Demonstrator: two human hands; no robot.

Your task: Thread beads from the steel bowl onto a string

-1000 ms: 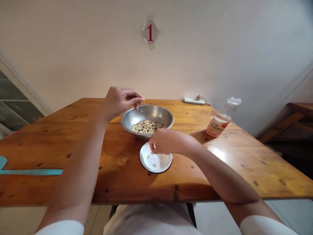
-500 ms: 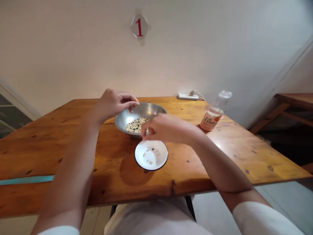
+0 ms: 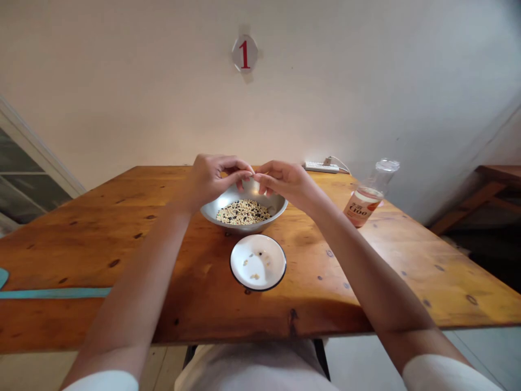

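Observation:
My left hand (image 3: 217, 176) and my right hand (image 3: 280, 179) meet fingertip to fingertip above the far part of a steel bowl (image 3: 210, 210). Each pinches with thumb and forefinger; whatever lies between the tips is too small to make out. Pale and black beans (image 3: 243, 212) cover the bottom of the bowl. Closer to me stands a white dish (image 3: 244, 277) with a dark rim. Inside it lie a few small pale bits (image 3: 254, 276) and one black bean (image 3: 261, 253).
A bottle with a pink drink (image 3: 362, 205) stands at the right of the wooden table (image 3: 309, 304). Behind it is a white power strip (image 3: 321, 167) with a plug. A turquoise strip (image 3: 57, 294) lies at the left front. A number sign (image 3: 245, 53) hangs on the wall.
My right hand has risen from over the white dish to meet my left hand above the bowl. Half a second ago something thin showed at my left fingertips. The view has shifted slightly.

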